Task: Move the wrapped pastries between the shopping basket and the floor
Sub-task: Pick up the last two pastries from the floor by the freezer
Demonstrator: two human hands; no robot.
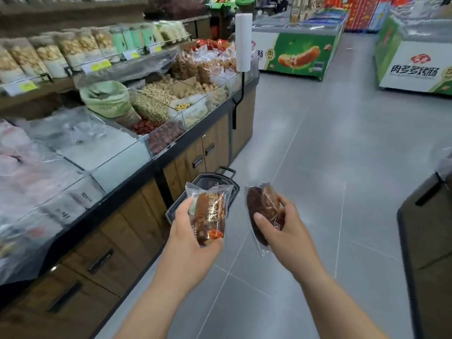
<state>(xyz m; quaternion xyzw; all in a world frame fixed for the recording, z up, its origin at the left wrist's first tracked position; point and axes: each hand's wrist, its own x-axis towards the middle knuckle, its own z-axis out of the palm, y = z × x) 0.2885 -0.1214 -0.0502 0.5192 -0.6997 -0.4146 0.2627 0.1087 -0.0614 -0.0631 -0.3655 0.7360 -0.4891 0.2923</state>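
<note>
Two wrapped pastries held above a shop floor, one in each hand.

The left hand grips a labelled pastry in clear wrap, with the thumb along its side. The right hand clasps a dark pastry, thumb on its front. The hands are apart and the pastries do not touch. Just beyond them a black shopping basket stands on the grey tiled floor, beside a bench of nuts and dried fruit. Farther off, a roll of plastic bags stands at the bench's end, with freezer chests behind.
</note>
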